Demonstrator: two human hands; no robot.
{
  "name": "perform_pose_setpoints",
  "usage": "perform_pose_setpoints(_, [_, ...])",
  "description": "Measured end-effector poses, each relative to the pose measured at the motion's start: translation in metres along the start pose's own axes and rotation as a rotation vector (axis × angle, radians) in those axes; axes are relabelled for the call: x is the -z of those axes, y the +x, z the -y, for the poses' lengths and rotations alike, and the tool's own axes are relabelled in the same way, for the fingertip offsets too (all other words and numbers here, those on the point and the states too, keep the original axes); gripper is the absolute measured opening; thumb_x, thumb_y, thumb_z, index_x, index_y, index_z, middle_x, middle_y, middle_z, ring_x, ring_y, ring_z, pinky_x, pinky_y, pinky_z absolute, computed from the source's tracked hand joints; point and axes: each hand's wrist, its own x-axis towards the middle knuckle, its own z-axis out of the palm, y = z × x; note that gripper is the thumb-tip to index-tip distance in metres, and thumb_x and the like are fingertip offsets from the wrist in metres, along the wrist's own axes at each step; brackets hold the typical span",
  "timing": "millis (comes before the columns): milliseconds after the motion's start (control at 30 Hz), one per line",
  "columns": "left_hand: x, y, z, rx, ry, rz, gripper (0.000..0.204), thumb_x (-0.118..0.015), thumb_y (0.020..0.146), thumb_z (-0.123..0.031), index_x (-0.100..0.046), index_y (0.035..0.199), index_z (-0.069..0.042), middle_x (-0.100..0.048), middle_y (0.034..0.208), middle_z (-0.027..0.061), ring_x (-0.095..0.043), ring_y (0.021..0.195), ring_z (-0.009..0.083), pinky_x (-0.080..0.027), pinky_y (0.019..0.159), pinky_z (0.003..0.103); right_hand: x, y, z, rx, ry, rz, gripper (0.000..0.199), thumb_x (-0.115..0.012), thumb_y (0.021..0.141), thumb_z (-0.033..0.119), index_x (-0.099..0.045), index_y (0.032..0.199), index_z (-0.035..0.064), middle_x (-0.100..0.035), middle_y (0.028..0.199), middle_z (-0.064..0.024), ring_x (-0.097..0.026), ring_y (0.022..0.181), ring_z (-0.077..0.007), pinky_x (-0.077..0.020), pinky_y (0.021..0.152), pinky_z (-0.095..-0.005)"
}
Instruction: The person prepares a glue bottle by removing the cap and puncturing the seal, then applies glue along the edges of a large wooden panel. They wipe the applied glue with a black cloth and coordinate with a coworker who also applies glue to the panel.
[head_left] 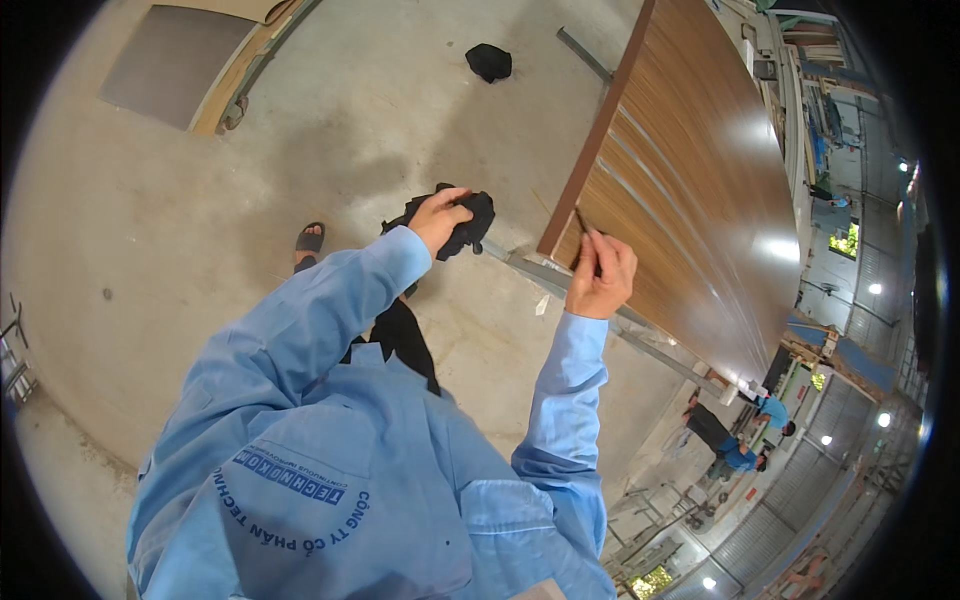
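My left hand (437,222) grips a crumpled black cloth (481,214) out over the floor, left of a large panel. The panel (700,190) is brown with a wood grain, glossy, with pale streaks across its face. At its near left corner, my right hand (604,276) has thumb and fingers pinched together around a thin dark stick-like piece (583,220). The tip of that piece lies at the panel's edge. What kind of thing it is cannot be made out.
Under the panel run metal support bars (655,352), one sticking out (585,53) at the far side. Another black bundle (489,63) lies on the concrete floor. Boards (180,65) lean at far left. Two people (738,456) are farther off at right.
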Motion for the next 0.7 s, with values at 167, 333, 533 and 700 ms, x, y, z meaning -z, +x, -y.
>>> perform_pose_setpoints(167, [0.029,-0.031,0.015,0.048,0.078,0.063,0.032,-0.06,0.095,-0.011,-0.066,0.125,-0.002,-0.07,0.113,0.0098,-0.068,0.096,0.0177,-0.056,0.08,0.03,0.004,-0.002,0.005,0.024,0.076,-0.019,0.014,-0.078,0.082,0.001,-0.075,0.096,0.0036,-0.065,0.089,-0.01,-0.061,0.08,-0.0271,-0.0498,0.068,-0.0366])
perform_pose_setpoints(333, [0.085,-0.059,0.037,0.129,0.177,-0.119,0.026,-0.057,0.097,-0.013,-0.071,0.116,-0.002,-0.072,0.11,0.0111,-0.071,0.092,0.0198,-0.059,0.079,0.032,-0.003,-0.002,0.0,0.111,0.15,-0.003,0.014,-0.076,0.082,0.001,-0.076,0.096,0.0027,-0.064,0.086,-0.0096,-0.06,0.079,-0.0284,-0.0498,0.067,-0.0374])
perform_pose_setpoints(533, [0.16,-0.092,0.081,0.04,0.226,-0.332,0.025,-0.057,0.095,-0.012,-0.074,0.109,0.001,-0.073,0.101,0.0098,-0.069,0.088,0.0208,-0.057,0.08,0.032,-0.006,0.001,-0.004,0.184,0.234,0.024,0.011,-0.075,0.082,0.003,-0.075,0.093,0.003,-0.062,0.086,-0.0101,-0.06,0.077,-0.0293,-0.0496,0.065,-0.0391])
perform_pose_setpoints(700, [0.215,-0.099,0.121,-0.029,0.494,-0.447,0.027,-0.06,0.092,-0.019,-0.078,0.103,-0.002,-0.075,0.101,0.0092,-0.069,0.097,0.0185,-0.052,0.091,0.029,-0.006,0.0,-0.004,0.083,0.197,-0.049,0.01,-0.074,0.082,0.002,-0.073,0.092,0.0018,-0.06,0.083,-0.0112,-0.062,0.077,-0.0294,-0.05,0.066,-0.0387])
